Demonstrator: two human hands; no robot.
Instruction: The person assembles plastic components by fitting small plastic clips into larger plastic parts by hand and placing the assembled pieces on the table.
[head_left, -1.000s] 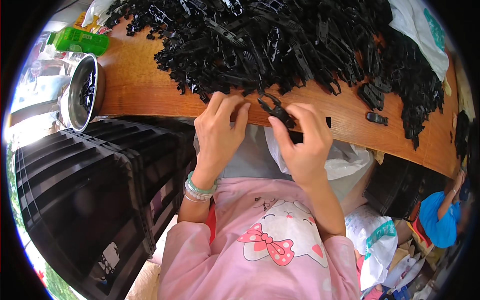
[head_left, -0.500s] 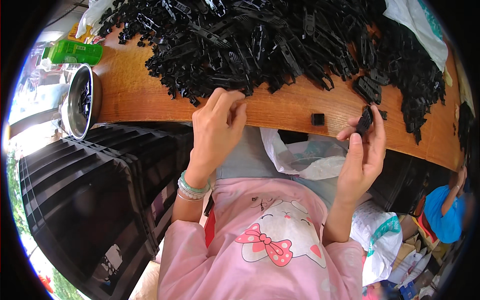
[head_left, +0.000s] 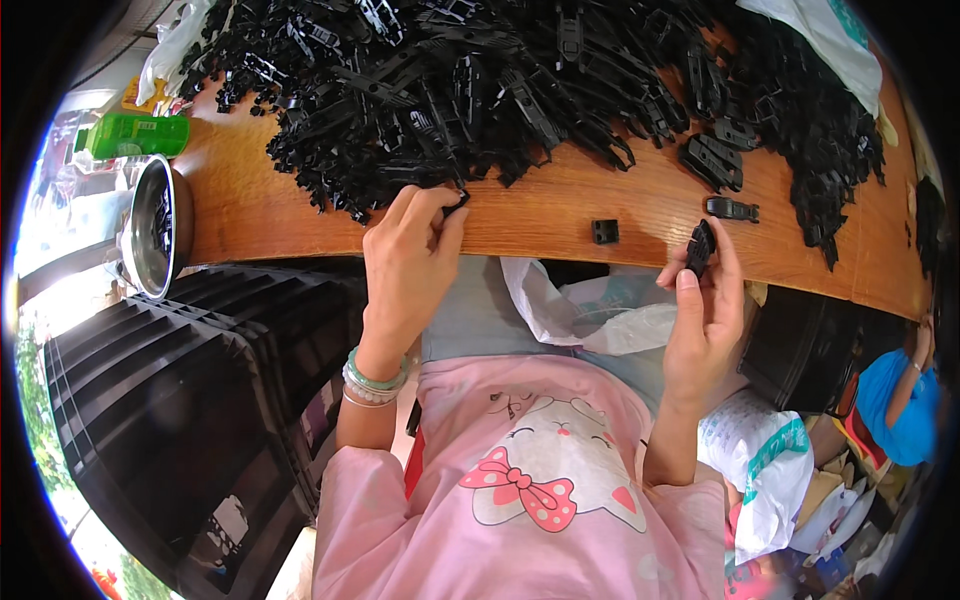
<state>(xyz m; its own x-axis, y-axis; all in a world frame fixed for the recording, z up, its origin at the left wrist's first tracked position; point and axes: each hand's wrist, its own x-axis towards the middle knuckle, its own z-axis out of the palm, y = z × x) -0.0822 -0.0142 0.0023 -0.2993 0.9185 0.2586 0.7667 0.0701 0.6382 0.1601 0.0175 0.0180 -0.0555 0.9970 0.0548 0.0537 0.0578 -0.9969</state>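
My left hand (head_left: 408,262) is at the front edge of a large heap of black plastic parts (head_left: 470,90). Its thumb and fingers pinch a small black plastic part (head_left: 456,203), whose shape is mostly hidden. Over the table's front edge, my right hand (head_left: 706,325) holds an elongated black plastic piece (head_left: 700,248) upright between thumb and fingers. Just beyond it lies a black clip-like part (head_left: 732,208). A small square black block (head_left: 605,232) sits on the wooden table (head_left: 530,222) between my hands.
A metal bowl (head_left: 183,215) with black parts stands at the table's left end, near a green bottle (head_left: 135,136). Black crates (head_left: 170,400) stand below left. A white plastic bag (head_left: 640,330) hangs at the front edge. At far right another person's arm (head_left: 922,345) shows beside blue cloth.
My left fingers have come away from the heap's edge, and a small black part now shows in them. My right hand still holds its piece. The whole view has shifted slightly.
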